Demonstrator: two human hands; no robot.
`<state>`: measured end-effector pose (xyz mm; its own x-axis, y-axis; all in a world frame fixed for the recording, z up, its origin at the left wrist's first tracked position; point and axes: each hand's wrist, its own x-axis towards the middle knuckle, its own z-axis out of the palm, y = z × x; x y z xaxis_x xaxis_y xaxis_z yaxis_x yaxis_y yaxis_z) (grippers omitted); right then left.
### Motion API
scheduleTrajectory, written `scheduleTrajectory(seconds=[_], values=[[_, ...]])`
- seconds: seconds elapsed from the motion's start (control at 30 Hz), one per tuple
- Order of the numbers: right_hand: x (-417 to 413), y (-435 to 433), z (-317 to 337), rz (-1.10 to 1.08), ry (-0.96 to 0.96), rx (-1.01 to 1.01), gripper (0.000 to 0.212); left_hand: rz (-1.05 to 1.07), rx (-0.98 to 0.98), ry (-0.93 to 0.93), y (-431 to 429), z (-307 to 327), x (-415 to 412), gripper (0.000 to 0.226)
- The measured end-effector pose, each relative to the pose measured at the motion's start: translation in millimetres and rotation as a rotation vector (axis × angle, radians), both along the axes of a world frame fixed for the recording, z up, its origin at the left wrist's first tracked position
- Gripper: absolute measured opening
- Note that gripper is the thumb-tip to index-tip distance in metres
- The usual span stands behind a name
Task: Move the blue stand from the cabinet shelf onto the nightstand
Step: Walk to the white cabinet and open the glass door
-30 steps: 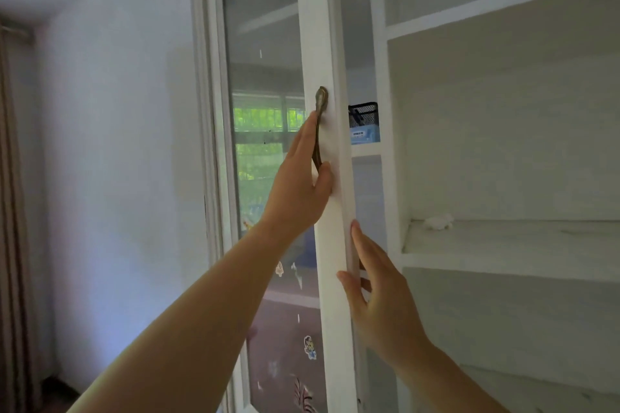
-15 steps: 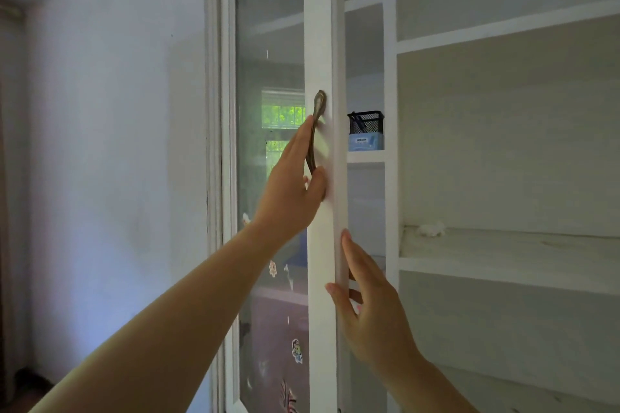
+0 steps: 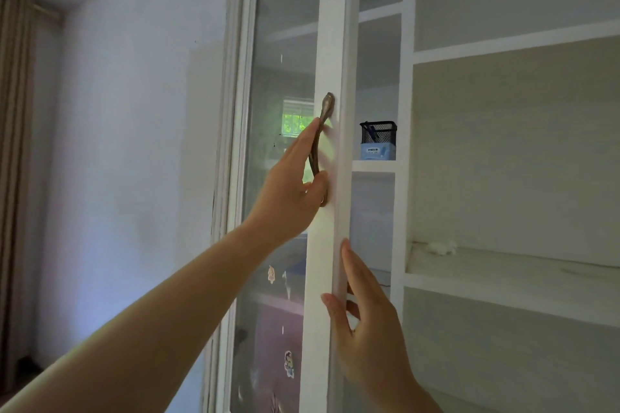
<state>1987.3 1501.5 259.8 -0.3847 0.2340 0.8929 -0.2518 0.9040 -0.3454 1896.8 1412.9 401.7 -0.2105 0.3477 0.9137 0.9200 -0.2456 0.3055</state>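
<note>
The blue stand sits on a narrow white cabinet shelf, with a black mesh pen holder on top of it. A white-framed glass cabinet door stands partly open in front of it. My left hand is closed around the door's bronze handle. My right hand grips the door's edge lower down, thumb in front and fingers behind. Both hands are well short of the stand. The nightstand is not in view.
Wide white shelves fill the right side, with a small white scrap on one. Stickers dot the lower glass. A pale wall and a brown curtain lie to the left.
The door has swung further open, showing more of the stand and its shelf. Both hands have kept their hold on the door.
</note>
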Motion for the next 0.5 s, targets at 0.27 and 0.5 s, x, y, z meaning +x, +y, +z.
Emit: scheduleTrajectory(seconds=[0.27, 0.5], values=[[-0.8, -31.4, 1.0, -0.079, 0.009, -0.009, 0.062, -0.079, 0.037, 0.0, -17.5, -2.0, -8.3, 0.064], [-13.3, -87.5, 1.8, -0.21, 0.01, 0.025, 0.061, -0.188, 0.023, -0.001, -64.6, -1.7, -28.5, 0.066]])
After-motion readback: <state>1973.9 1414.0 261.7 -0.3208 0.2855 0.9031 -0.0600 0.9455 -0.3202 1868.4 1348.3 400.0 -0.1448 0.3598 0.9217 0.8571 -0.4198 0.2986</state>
